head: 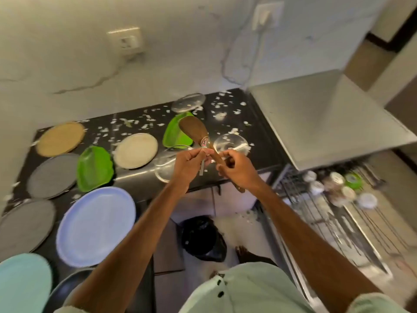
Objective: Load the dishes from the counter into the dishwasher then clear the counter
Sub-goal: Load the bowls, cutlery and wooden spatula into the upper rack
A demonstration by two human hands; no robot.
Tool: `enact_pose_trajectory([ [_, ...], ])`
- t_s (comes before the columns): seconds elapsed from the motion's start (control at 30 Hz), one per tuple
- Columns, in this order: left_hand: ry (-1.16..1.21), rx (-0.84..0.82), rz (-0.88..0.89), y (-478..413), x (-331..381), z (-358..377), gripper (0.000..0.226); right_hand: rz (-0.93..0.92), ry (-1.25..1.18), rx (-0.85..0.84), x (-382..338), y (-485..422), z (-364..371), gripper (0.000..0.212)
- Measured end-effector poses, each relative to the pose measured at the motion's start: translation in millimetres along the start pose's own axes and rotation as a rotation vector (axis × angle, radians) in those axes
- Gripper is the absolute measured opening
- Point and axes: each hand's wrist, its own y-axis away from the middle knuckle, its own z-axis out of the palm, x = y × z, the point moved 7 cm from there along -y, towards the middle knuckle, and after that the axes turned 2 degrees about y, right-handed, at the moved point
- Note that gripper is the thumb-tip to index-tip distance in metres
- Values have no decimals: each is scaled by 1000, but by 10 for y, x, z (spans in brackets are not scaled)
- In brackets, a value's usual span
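Right hand (237, 171) grips wooden spoon (194, 132) handle above tabletop (97, 132) front edge; left hand (188, 167) pinches thin metal utensil (202, 169) beside it, likely bundling both for dishwasher rack (316, 206).

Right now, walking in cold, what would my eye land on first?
Two hands meet mid-frame: the right hand grips a wooden spoon, the left hand pinches a metal utensil. To their left, coloured plates crowd the black counter, a big lilac plate among them, white scraps strewn about. At right, an open dishwasher rack holds cups.
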Motion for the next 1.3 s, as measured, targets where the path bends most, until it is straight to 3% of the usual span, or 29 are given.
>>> enact_pose_trajectory([
  [0.1,-79,-112,10,204,-50,819,23,17,26,206,295,338,-539,28],
  [0.5,-266,-618,-216,459,-773,3480,25,394,139,636,1937,1843,-2406,11],
  [0.6,-393,-637,-209,414,-947,4033,32,481,128,689,2305,2061,-2790,7],
  [0.7,-455,-634,-222,378,-1100,4507,20,501,95,753,2661,2185,-3160,8],
  [0.97,-379,-529,-419,246,-1443,5223,18,595,-20,818,3346,2352,-3891,6],
  [1.3,-487,-549,-593,-220,-2329,5681,33,787,-98,904,4241,2297,-3968,10],
])
